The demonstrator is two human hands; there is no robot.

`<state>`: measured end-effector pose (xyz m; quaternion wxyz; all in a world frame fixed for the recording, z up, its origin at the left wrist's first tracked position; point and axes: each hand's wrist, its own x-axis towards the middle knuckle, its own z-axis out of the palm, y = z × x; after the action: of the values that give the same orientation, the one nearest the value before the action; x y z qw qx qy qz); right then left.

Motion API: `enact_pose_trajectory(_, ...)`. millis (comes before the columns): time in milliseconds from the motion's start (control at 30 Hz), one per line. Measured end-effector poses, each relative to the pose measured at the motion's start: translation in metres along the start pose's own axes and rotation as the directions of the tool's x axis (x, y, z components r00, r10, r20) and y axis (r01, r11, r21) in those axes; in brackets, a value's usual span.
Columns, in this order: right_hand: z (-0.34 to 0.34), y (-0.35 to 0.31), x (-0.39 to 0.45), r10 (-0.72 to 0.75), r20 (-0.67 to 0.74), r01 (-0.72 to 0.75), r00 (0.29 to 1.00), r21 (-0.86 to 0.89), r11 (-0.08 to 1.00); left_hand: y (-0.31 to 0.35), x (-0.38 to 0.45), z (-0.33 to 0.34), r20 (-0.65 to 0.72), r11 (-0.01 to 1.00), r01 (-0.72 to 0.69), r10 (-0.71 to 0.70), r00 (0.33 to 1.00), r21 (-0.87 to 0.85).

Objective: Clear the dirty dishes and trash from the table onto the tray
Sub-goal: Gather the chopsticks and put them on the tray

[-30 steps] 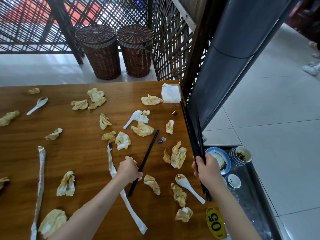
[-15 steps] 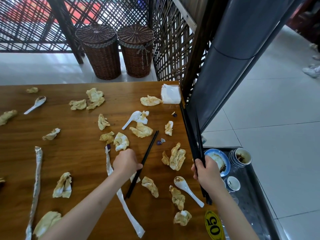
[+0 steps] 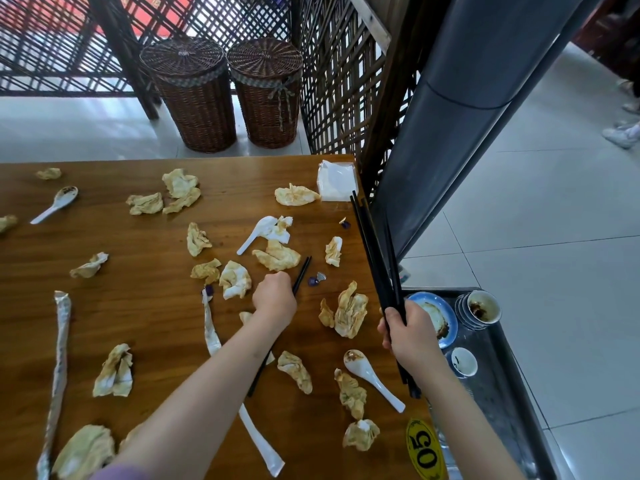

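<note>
A: Step in hand: gathering chopsticks. Right hand (image 3: 412, 336) has its fingers wrapped round a bundle of black chopsticks (image 3: 375, 258), held upright-ish over the table (image 3: 138, 306) edge, just beside the tray (image 3: 502, 382).

B: And the left?

A: Left hand (image 3: 275, 299) is down on a single black chopstick (image 3: 302, 274) lying mid-table. Fingers look curled over it, but from behind the knuckles I cannot tell whether it is truly pinched or only touched.

B: Tray state?

A: Blue plate (image 3: 443, 323), stacked cups (image 3: 479, 310), small dish (image 3: 463, 362) already on it. Crumpled napkins (image 3: 349, 311), spoons (image 3: 372, 377) and paper sleeves (image 3: 211, 334) remain scattered on the table.

B: Next move calls for?

A: Likely: lift the single chopstick, join it to the bundle, set all on the tray. Thin and flat-lying, so it may slip.
</note>
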<state>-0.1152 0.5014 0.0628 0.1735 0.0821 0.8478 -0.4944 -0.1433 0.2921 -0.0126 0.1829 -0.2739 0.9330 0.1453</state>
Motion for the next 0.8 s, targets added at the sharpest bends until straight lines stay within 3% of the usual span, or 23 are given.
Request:
enact_pose_trajectory(167,-0.002,0.0,0.0,-0.013,0.004,0.013,1.0,-0.001,1.0,-0.004,0.004,0.0,0.048,0.992,0.061,-0.057,0.997,-0.106)
enact_pose_trajectory(467,0.0,0.004,-0.006,-0.009,0.016,0.009,1.0,0.001,1.0,-0.034,0.004,-0.025,0.339,0.891,0.247,-0.113,0.934,-0.382)
enact_pose_trajectory(700,0.005,0.008,-0.009,-0.009,0.032,0.009,0.999,-0.009,1.0,-0.055,-0.005,-0.055,0.346,0.79,0.236,-0.033,0.938,-0.565)
enact_pose_trajectory(800,0.008,0.006,-0.011,-0.015,0.045,0.016,0.999,-0.017,1.0,-0.053,-0.01,-0.078,0.346,0.695,0.216,0.051,0.937,-0.686)
